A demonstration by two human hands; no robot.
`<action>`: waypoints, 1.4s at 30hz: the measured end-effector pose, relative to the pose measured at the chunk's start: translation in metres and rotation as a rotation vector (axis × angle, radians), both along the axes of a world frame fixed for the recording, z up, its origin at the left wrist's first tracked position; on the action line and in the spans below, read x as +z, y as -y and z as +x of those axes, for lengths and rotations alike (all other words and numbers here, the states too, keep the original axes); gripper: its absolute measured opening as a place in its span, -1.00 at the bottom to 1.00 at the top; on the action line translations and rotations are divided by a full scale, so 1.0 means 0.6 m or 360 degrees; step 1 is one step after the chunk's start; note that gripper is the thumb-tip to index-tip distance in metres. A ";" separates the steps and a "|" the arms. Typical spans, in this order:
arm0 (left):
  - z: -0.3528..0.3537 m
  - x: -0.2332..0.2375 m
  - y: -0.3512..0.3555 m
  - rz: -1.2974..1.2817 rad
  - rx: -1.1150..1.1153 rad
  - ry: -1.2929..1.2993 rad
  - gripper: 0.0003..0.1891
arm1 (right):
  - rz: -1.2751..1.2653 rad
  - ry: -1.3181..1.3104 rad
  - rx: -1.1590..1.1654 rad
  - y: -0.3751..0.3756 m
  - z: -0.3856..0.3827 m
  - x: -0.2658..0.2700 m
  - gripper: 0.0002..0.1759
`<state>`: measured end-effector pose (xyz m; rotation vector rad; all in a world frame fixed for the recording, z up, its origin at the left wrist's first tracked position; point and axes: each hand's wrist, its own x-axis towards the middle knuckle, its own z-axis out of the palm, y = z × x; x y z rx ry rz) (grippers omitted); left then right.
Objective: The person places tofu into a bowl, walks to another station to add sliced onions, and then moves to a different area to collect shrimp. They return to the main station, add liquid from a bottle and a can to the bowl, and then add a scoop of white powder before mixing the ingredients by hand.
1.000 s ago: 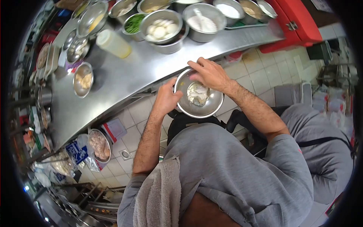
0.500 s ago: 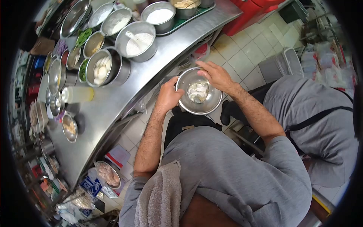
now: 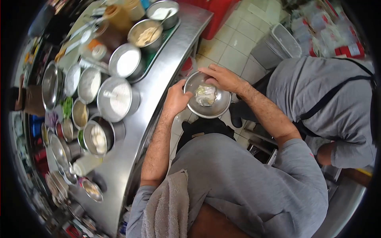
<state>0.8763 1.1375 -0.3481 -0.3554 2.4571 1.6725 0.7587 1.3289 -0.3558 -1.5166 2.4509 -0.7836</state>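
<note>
A round metal bowl [image 3: 224, 110] is held in front of my waist, above the floor. Inside it lies a pale, glistening lump of food [image 3: 206, 95], whose kind I cannot make out. My left hand [image 3: 177, 98] grips the bowl's left rim, thumb on the inner side. Across the upper right rim rests my right hand [image 3: 223, 79], its thumb inside the bowl and its fingers over the edge. Both hands hold the bowl.
To the left runs a steel counter [image 3: 158, 70] crowded with metal pots, including one of white powder [image 3: 120, 101] and one of pale round pieces [image 3: 98, 139]. A person in grey [image 3: 317, 91] stands close on my right. A grey bin [image 3: 274, 47] stands ahead.
My view has turned to the right, so the counter appears steeper and further left. The bowl stays between my hands, and the food in it has shifted slightly.
</note>
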 end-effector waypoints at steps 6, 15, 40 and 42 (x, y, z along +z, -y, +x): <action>-0.127 -0.004 -0.038 -0.0080 -0.0139 0.0017 -0.59 | -0.0493 -0.0168 -0.0156 -0.055 -0.124 -0.031 -0.75; -0.343 0.000 -0.121 0.0209 -0.0077 0.0152 -0.59 | -0.1005 -0.0247 -0.1915 -0.327 -0.523 0.212 -0.75; -0.536 -0.010 -0.182 0.0261 -0.0103 0.0128 -0.66 | 0.0259 -0.0653 -0.0041 -0.129 -0.487 0.011 -0.57; -0.529 -0.014 -0.178 0.0227 -0.0147 0.0117 -0.65 | 0.0321 -0.0495 -0.0096 -0.136 -0.487 0.008 -0.59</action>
